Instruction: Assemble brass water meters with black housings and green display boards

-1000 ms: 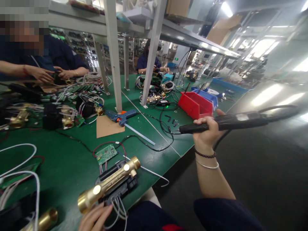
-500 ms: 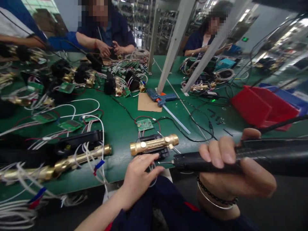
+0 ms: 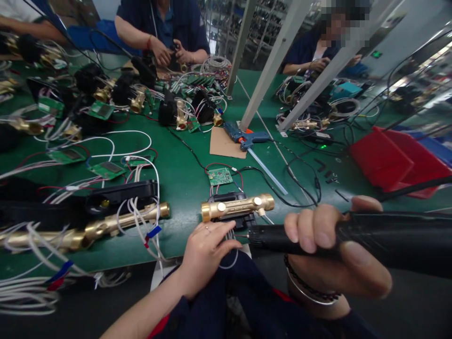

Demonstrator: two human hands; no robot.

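A brass meter pipe (image 3: 240,205) lies across a black housing (image 3: 243,220) at the table's front edge. A green circuit board (image 3: 221,176) is wired to it from behind. My left hand (image 3: 206,245) is curled at the near side of this assembly, thumb and forefinger around its edge and a thin grey cable (image 3: 231,263); what the fingertips press on is partly hidden. My right hand (image 3: 328,245) grips a black electric screwdriver (image 3: 271,236), held level. Its thin bit points left, ending close to my left thumb.
More brass pipes (image 3: 122,221) with white cables and boards crowd the left side. A blue glue gun (image 3: 247,137) rests by cardboard (image 3: 222,145) and metal posts (image 3: 271,66). Red bins (image 3: 395,160) stand at right. Co-workers' hands (image 3: 162,52) work across the table.
The view has tipped down and shifted slightly left, so the table items appear farther right. The screwdriver has come slightly nearer my left hand, which keeps its place at the assembly.
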